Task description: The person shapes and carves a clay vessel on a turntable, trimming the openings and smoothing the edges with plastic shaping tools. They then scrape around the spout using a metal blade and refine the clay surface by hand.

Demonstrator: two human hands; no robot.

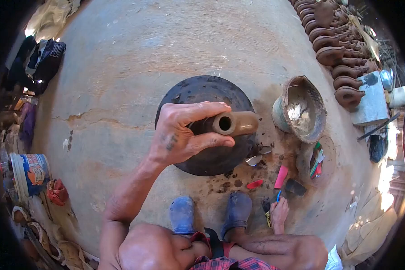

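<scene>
My left hand (177, 130) is wrapped round the neck of a brown clay vessel (245, 122), thumb and fingers on either side. Its round, dark opening faces up, and a smooth rounded part sticks out to the right. Behind it lies a round black turntable (207, 166) with clay smears. Low at the right, close to the floor, my right hand (279, 212) is closed on a thin blue tool (278, 195); most of it is hidden by the fingers. A pink strip (281, 177), a red piece (255, 184) and a dark block (295, 187) lie just beyond that hand.
A worn bowl (301, 110) stands right of the turntable, with a shallow container (317, 162) of small tools below it. Rows of clay pieces (330, 55) line the upper right. A white-and-blue bucket (31, 173) is at the left. Blue clogs (182, 213) are on my feet.
</scene>
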